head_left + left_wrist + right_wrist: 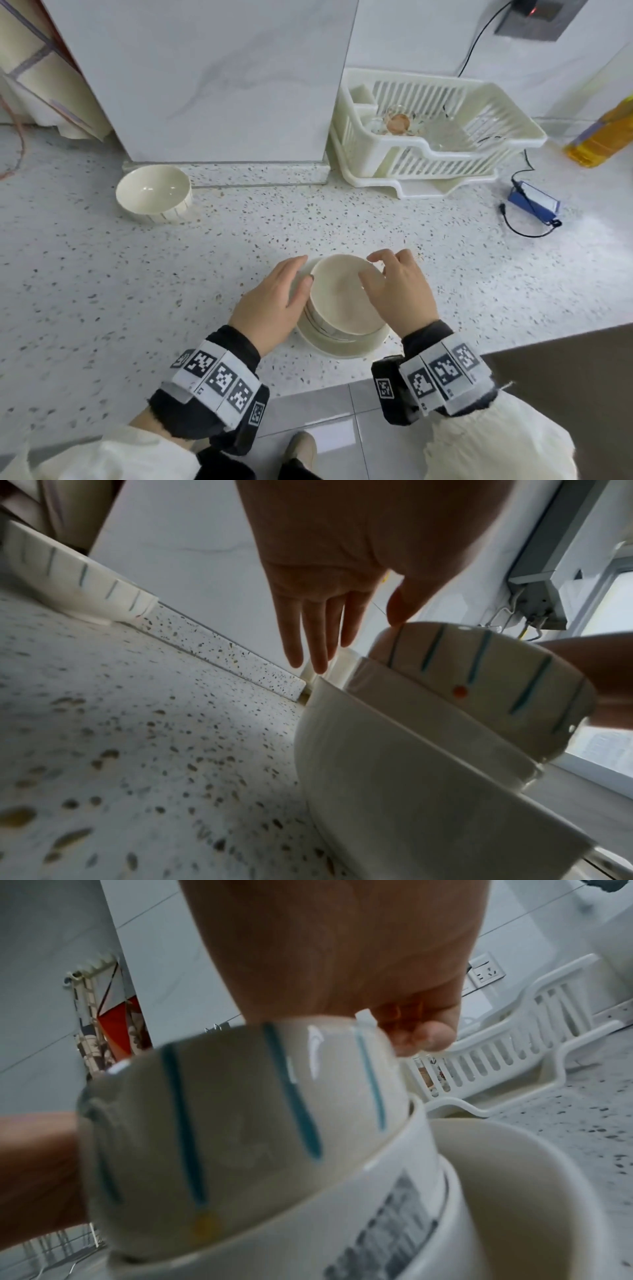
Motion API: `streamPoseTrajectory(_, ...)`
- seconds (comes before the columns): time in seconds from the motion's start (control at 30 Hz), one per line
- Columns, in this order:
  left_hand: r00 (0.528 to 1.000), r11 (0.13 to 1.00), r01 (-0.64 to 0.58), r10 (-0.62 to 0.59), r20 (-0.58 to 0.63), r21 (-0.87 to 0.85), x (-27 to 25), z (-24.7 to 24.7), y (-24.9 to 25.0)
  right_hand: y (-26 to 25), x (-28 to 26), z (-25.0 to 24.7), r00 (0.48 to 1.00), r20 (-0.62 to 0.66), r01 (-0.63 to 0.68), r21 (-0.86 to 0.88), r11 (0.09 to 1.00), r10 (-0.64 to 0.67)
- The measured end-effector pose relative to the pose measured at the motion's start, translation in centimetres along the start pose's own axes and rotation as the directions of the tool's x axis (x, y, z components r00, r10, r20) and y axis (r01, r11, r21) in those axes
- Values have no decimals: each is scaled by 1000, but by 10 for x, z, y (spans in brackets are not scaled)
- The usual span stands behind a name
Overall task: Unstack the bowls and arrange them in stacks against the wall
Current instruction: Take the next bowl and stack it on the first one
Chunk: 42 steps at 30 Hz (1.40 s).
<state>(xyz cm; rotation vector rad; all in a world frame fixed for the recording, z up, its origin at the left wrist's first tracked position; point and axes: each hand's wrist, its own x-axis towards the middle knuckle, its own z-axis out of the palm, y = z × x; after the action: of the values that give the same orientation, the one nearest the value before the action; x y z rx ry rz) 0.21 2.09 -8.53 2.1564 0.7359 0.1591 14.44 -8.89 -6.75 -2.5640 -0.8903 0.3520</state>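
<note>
A stack of cream bowls (342,346) stands near the counter's front edge. Its top bowl (339,294), with blue stripes on the outside (479,683) (240,1110), sits tilted in the bowl below. My right hand (373,270) reaches over its right rim, with fingers (421,1037) curled on the far edge. My left hand (294,277) lies along the stack's left side, fingers (308,642) straight, thumb touching the top bowl's rim. One striped bowl (154,193) (78,582) stands alone against the wall at the back left.
A white dish rack (428,137) holding glassware stands at the back right. Right of it lie a blue device with a black cable (534,204) and a yellow bottle (603,133). A tiled pillar (222,85) rises behind the speckled counter (102,274).
</note>
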Motion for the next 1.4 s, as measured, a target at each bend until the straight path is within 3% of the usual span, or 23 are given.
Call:
streamPoseTrajectory(0.13, 999, 999, -17, 15, -35, -35, -6, 7, 6, 8, 3, -4, 997, 65, 43, -102, 994, -36)
streamPoseTrajectory(0.27, 998, 1000, -4, 6, 55, -28, -13, 9, 12, 20, 5, -5, 982, 171, 108, -186, 977, -76)
streamPoseTrajectory(0.43, 995, 998, -2, 8, 97, -60, -16, 10, 15, 23, 6, -7, 977, 161, 170, -203, 964, -138)
streamPoseTrajectory(0.73, 999, 999, -39, 40, 21, -35, -10, -2, 15, 8, 3, -31, 983, 96, 160, -2, 987, -159)
streamPoseTrajectory(0.93, 991, 978, -59, 34, -130, -198, -2, -42, -5, -51, 8, -34, 984, 126, 82, 298, 951, -124)
streamPoseTrajectory(1.07, 968, 988, 0, -39, -248, -156, 8, -76, -43, -106, 22, -7, 971, 221, -26, 478, 878, -91)
streamPoseTrajectory(1.4, 915, 969, 183, -230, -332, -168, 23, -177, -169, -226, 75, 96, 946, 324, -146, 506, 850, -30)
